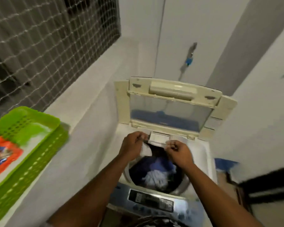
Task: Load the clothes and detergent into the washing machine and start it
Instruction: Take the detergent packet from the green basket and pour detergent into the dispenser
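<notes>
Clothes (156, 175) loaded in drum (185, 183) | left hand (134, 143), right hand (179, 152) pinch white packet (146, 151), possibly detergent | start pending

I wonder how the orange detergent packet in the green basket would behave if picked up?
The orange detergent packet lies flat in the green basket, so it is probably a soft pouch that would sag. Its printed film surface may be slippery. Lying flat, it seems unlikely to roll.
</notes>
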### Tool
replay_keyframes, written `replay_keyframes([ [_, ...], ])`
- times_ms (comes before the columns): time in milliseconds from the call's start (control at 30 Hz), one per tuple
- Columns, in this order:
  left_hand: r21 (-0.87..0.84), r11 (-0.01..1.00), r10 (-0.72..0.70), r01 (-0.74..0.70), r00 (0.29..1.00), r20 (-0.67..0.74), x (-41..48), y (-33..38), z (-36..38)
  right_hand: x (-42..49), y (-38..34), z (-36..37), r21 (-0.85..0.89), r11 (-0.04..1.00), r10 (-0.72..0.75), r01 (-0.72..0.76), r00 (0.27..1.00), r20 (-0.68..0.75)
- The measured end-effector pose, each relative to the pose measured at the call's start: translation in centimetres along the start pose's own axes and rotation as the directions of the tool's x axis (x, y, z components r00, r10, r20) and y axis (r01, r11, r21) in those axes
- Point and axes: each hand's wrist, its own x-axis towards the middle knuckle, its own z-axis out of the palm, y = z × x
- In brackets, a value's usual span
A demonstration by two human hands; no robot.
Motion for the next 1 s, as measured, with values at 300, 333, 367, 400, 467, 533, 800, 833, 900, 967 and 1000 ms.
replay_keyframes([
  [300,0.162,0.973,-0.194,0.163,0.961,0.197,7.1,-8.4,9.9,1.4,6.6,2.0,0.016,0.986,0.162,-0.164,0.981,0.112],
  [333,0.188,0.966,-0.217,0.178,0.952,0.216,6.9,-7.7,9.9,2.2,7.7,2.8,0.028,0.984,0.168,-0.173,0.977,0.131],
  [367,0.208,0.957,-0.249,0.202,0.939,0.235,6.9,-7.3,10.0,2.6,7.5,3.2,0.048,0.983,0.17,-0.179,0.975,0.142],
  [400,0.234,0.947,-0.275,0.218,0.929,0.248,7.2,-7.7,10.3,3.2,7.8,3.8,0.071,0.98,0.175,-0.186,0.974,0.143],
  [467,0.286,0.926,-0.325,0.247,0.906,0.27,9.0,-10.8,11.9,4.4,9.5,5.1,0.096,0.974,0.187,-0.204,0.969,0.164],
  [533,0.31,0.909,-0.361,0.277,0.896,0.257,11.0,-14.5,13.5,5.9,11.6,6.3,0.108,0.968,0.203,-0.224,0.963,0.178],
  [800,0.342,0.899,-0.374,0.272,0.884,0.28,11.2,-9.9,12.8,7.1,6.0,5.7,0.074,0.959,0.261,-0.273,0.956,0.135],
  [833,0.323,0.904,-0.376,0.281,0.881,0.286,11.7,-10.0,13.0,7.6,6.1,5.7,0.064,0.96,0.264,-0.274,0.955,0.132],
  [900,0.305,0.909,-0.374,0.283,0.878,0.298,12.3,-9.7,13.1,8.4,6.5,5.9,0.055,0.96,0.265,-0.274,0.955,0.131],
  [967,0.327,0.913,-0.347,0.244,0.886,0.308,12.1,-8.0,12.7,9.0,6.5,6.0,0.069,0.957,0.269,-0.281,0.953,0.142],
  [1000,0.335,0.916,-0.326,0.22,0.896,0.301,11.9,-7.4,12.4,9.3,6.7,6.2,0.076,0.954,0.276,-0.29,0.949,0.154],
])
